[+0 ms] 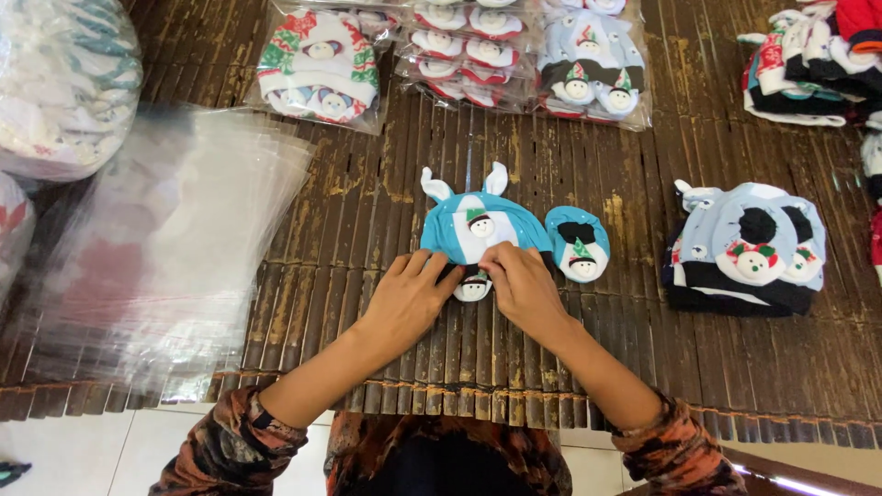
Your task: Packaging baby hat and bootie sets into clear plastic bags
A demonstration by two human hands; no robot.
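Head view, surface: a dark mat of bamboo slats (386,239) is seen from above, laid on a pale tiled floor (73,450).
Head view, teal cap: a small teal and white baby cap (478,225) with two white ears and a snowman face is laid flat near the middle of the mat.
Head view, left hand: the left hand (409,298) is placed flat, fingers together, on the lower left edge of the cap; nothing is clamped in it.
Head view, right hand: the right hand (519,285) is placed on the lower right edge of the cap, and its fingertips seem to pinch a small snowman piece (473,290), though this part is half hidden.
Head view, bootie: a teal bootie (579,243) with a snowman is lying just beside the cap, on its right.
Head view, grey set: a folded grey and black set (744,248) is lying well apart to the right.
Head view, clear bags: a stack of empty clear bags (175,239) is spread at the left.
Head view, packed sets: packed sets in clear bags (322,69) are lined along the far edge.
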